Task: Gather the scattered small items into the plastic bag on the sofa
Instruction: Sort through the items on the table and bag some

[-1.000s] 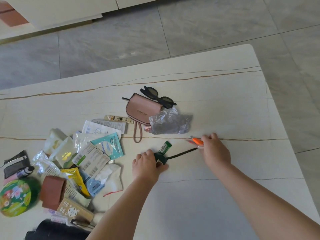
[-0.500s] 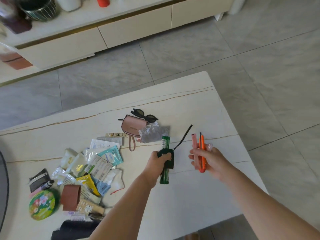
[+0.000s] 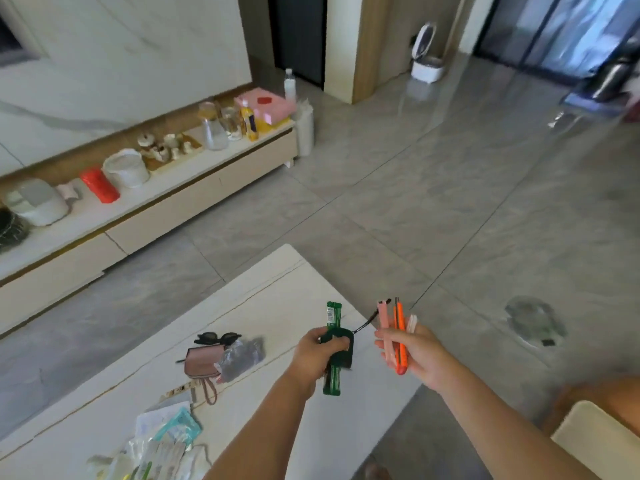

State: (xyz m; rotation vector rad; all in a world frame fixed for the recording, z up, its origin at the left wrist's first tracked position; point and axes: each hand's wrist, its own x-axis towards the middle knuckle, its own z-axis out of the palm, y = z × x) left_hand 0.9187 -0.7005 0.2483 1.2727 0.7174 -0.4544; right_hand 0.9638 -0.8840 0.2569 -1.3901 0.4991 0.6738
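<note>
1. Your left hand (image 3: 320,351) grips a green sachet (image 3: 333,344) together with a dark green pouch (image 3: 341,344); its black cord (image 3: 367,323) trails up toward your right hand.
2. Your right hand (image 3: 414,351) pinches an orange utility knife (image 3: 400,336), a pink stick (image 3: 384,323) and a pale stick (image 3: 411,323), all pointing upward.
3. A second ago both grips were down on the worktop (image 3: 277,296); now they are lifted clear and your view has swung up and right, probably toward the sofa.
4. The plastic bag you are filling is not in view.
5. Left of your left grip, the pink purse (image 3: 202,362), sunglasses (image 3: 216,338) and crumpled wrapper (image 3: 240,356) remain to collect.
6. The sachet's print is too blurred to read.
</note>
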